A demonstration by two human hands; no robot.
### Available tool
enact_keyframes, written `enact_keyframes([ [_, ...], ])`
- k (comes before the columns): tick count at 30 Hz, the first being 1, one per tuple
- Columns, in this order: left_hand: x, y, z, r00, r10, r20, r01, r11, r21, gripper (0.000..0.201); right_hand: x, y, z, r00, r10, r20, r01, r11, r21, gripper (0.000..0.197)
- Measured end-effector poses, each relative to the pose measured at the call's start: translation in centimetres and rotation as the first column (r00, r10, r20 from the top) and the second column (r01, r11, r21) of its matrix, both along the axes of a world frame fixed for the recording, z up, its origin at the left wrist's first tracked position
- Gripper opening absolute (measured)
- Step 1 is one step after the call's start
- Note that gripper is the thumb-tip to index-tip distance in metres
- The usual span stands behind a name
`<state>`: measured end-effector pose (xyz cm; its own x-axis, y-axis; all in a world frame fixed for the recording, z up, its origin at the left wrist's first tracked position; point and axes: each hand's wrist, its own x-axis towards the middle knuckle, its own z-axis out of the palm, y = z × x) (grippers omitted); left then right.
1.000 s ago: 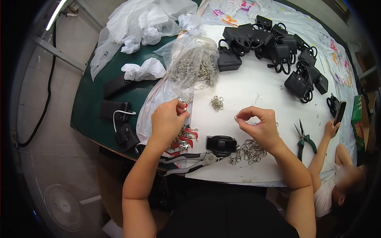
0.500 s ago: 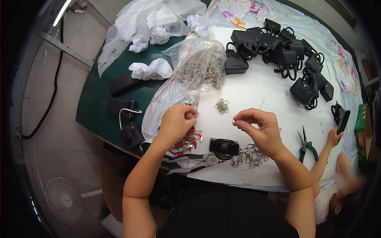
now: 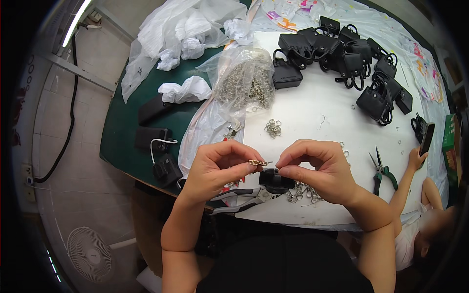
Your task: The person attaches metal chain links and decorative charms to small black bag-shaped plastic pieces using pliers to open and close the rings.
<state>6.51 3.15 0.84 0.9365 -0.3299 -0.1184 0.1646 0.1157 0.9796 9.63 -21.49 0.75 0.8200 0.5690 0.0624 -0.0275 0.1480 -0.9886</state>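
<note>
My left hand (image 3: 220,168) pinches a short gold-toned chain piece (image 3: 257,162) between thumb and fingertips. Just right of it, my right hand (image 3: 320,168) has thumb and forefinger closed on something too small to make out. The fingertips of both hands almost meet over a black rounded object (image 3: 276,181) near the table's front edge. Beside that object lie large grey-handled pliers (image 3: 244,195). Metal clasps (image 3: 304,193) are heaped under my right hand, partly hidden by it. Farther off sits a small pile of metal rings (image 3: 273,128).
A clear bag of metal pieces (image 3: 246,80) stands beyond my hands. Black pouches with cords (image 3: 351,61) crowd the far right. Green-handled pliers (image 3: 383,173) lie to the right, near another person's hand (image 3: 416,158) holding a phone (image 3: 427,139). Black devices (image 3: 152,139) lie left.
My hands have come together and moved nearer to me, over the black object. The gold-toned chain piece now shows in my left fingers.
</note>
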Motion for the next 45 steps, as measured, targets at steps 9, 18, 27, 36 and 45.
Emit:
enact_keyframes([
  [9, -0.7, -1.3, 1.7, 0.999, -0.033, 0.027, 0.032, 0.999, 0.008, 0.012, -0.3, 0.2, 0.8, 0.999, 0.043, 0.016, -0.042, 0.998, -0.036, 0.011],
  [18, -0.5, -1.8, 1.0, 0.995, -0.011, -0.1, -0.011, 0.975, -0.22, 0.016, -0.2, 0.5, 0.6, 0.999, 0.002, -0.053, 0.004, 0.995, 0.099, 0.013],
  [27, -1.6, -3.2, 1.5, 0.981, 0.138, -0.133, -0.163, 0.965, -0.204, 0.026, 0.0, 0.7, 0.4, 0.888, 0.073, -0.454, 0.059, 0.961, 0.271, 0.016],
  [36, -3.3, -3.6, 0.0, 0.93, 0.312, 0.195, -0.34, 0.932, 0.127, 0.02, -0.1, 1.4, -0.7, 0.955, 0.0, -0.297, 0.113, 0.924, 0.365, 0.013],
  [45, -5.3, -4.1, -3.2, 0.967, -0.036, 0.254, -0.098, 0.863, 0.496, 0.033, 2.0, -0.8, -2.6, 0.974, 0.149, 0.171, -0.129, 0.984, -0.124, 0.006],
])
